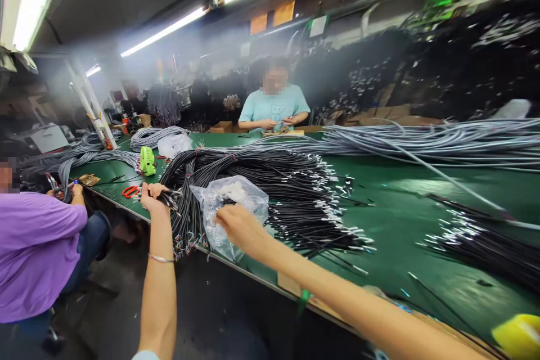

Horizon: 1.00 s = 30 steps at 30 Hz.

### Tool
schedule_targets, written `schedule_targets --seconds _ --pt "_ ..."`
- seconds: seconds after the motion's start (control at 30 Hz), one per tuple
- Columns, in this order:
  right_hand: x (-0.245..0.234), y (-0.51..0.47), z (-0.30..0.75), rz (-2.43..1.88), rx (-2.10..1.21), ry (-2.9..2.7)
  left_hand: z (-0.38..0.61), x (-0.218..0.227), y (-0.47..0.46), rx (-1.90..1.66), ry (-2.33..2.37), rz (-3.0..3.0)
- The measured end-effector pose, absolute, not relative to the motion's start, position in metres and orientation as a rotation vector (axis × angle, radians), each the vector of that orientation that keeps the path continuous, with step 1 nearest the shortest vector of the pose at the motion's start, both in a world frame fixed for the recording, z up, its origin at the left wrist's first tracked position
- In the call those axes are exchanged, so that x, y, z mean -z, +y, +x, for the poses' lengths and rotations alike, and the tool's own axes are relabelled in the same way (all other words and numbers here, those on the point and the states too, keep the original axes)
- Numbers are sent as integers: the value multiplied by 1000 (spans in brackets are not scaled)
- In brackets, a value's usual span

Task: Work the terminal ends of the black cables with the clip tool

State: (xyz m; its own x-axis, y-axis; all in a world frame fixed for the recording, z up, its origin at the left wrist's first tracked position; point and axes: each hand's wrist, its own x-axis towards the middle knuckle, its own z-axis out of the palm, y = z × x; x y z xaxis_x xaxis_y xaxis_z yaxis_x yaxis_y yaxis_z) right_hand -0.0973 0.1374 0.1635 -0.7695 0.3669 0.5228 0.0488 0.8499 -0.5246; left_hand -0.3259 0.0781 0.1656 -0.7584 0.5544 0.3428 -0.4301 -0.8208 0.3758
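Observation:
My left hand (154, 197) is closed around the stripped ends of a few black cables (171, 201) at the table's front edge. To its right, a clear plastic bag (248, 194) with small pale pieces inside lies on a large bundle of black cables (248, 164). My right hand (236, 226) is at the bag, its fingers curled together over the near side. What those fingertips grip is hidden. Red-handled scissors (131, 191) lie just left of my left hand.
A lime-green device (147, 161) and another plastic bag (172, 145) stand behind my left hand. Grey cables (422, 143) run along the back of the green table (392, 185). More black cables (476, 242) lie right. One person (274, 104) sits opposite, another (37, 247) at left.

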Motion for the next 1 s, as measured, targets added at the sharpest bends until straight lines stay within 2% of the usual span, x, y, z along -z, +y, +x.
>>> schedule_targets --seconds 0.2,0.33,0.4,0.63,0.87,1.0 --pt "-172 147 -119 -219 -983 -2339 -279 -177 65 -2465 227 620" --pt "-174 125 -127 -197 -1428 -2082 -254 -184 62 -2431 199 629" --pt "-174 121 -127 -233 -1551 -1970 -244 -185 59 -2420 196 634" --pt "-182 134 -117 -263 -1495 -2075 -225 -181 47 -2378 262 685" --pt "-175 116 -108 -394 -1059 -2180 -220 -172 58 -2382 393 843" --pt "-176 112 -98 -389 -935 -2237 -214 -175 61 -2336 449 965"
